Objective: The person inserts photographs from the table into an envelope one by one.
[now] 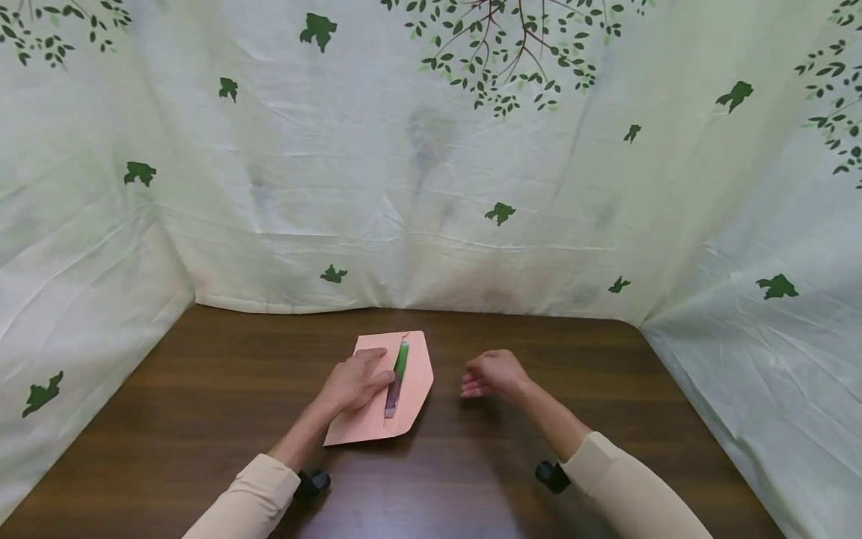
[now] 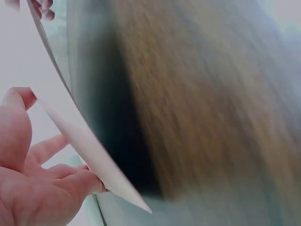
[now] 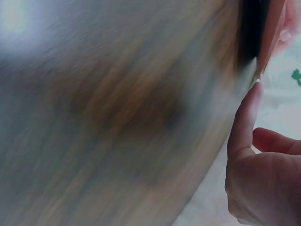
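Observation:
A pink envelope-like paper piece (image 1: pixel 367 428) slants above the wooden table, one pointed flap to the right. My left hand (image 1: pixel 357 380) grips it from the left, thumb and index finger over its upper face. In the left wrist view, the paper's edge (image 2: pixel 89 141) crosses in front of several left fingertips. A slim green and purple strip (image 1: pixel 397 374) lies along its face beside the left thumb; its kind is unclear. Apart from the paper, to its right, my right hand (image 1: pixel 496 373) hovers with loosely bent fingers and nothing visible in them.
Beneath is a dark brown wooden table (image 1: pixel 229 374). White cloth (image 1: pixel 404 187) printed with leaves and bird-like shapes hangs behind it and on both sides. A black wrist camera (image 1: pixel 313 483) sits under the left cuff, another black camera (image 1: pixel 553 476) under the right.

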`<state>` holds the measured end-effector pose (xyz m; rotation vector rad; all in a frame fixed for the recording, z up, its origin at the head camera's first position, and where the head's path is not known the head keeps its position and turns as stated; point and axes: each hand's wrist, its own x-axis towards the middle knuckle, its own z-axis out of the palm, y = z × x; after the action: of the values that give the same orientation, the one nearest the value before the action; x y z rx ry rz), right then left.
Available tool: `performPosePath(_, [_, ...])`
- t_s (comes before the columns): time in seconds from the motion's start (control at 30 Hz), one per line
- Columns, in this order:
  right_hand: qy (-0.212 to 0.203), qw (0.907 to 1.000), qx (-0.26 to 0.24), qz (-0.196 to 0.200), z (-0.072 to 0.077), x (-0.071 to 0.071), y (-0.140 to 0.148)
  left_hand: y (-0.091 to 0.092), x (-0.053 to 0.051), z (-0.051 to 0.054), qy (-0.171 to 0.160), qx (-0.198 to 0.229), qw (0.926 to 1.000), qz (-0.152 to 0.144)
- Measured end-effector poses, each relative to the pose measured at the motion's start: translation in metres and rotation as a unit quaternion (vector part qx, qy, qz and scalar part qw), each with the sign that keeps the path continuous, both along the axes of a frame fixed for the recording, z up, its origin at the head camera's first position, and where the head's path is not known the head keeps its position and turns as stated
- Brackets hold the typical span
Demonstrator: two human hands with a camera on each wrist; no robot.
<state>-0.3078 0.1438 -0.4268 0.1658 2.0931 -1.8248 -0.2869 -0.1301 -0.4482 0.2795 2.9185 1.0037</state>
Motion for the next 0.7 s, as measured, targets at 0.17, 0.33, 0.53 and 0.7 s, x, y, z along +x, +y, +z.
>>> performPosePath(0.17, [-0.005,0.9998,0.016,-0.013,-0.002,0.003,0.01,0.008,-0.003,0.0,0.011,0.007,0.9999,-0.009])
performPosePath(0.33, [-0.004,0.9996,0.021,-0.021,-0.003,0.005,0.018,0.017,-0.008,-0.002,0.023,0.007,0.9996,-0.014])
performPosePath(0.53, [0.002,0.9993,0.025,-0.029,-0.004,0.008,0.026,0.024,-0.008,-0.003,0.041,0.007,0.999,-0.014])
performPosePath(0.7, [0.005,0.9993,0.027,-0.026,0.0,0.009,0.027,0.025,-0.007,-0.004,0.035,0.017,0.9992,0.003])
